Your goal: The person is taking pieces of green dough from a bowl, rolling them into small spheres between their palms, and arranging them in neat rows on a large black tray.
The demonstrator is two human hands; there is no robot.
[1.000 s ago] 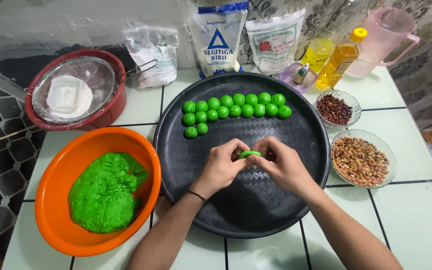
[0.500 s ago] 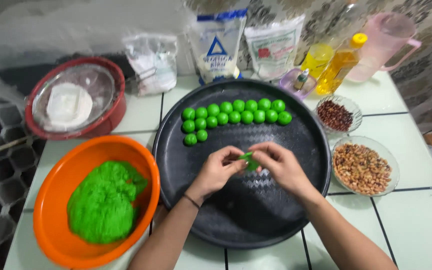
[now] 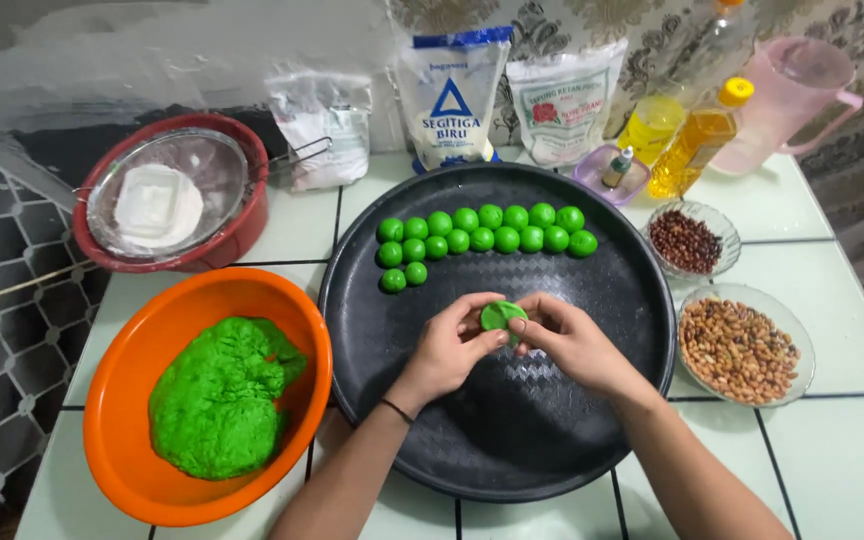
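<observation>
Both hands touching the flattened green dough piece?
Touching. Head view: left hand and right hand fingers pinch the green dough piece from both sides above the black tray.

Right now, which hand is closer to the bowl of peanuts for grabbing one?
The right hand, probably. The peanuts sit in a glass bowl on its side, just past the tray rim. The left hand would have to cross over. Both hands pinch the dough disc.

A home kitchen. The white-tiled worktop (image 3: 812, 470) carries a large black tray (image 3: 572, 420), an orange bowl (image 3: 122, 470) of green dough (image 3: 217, 400), and glass dishes of beans (image 3: 737, 345) at right. Flour bags (image 3: 452, 100), a bottle of cooking oil (image 3: 692, 145) and a pink jug (image 3: 802, 100) line the far patterned wall.
</observation>
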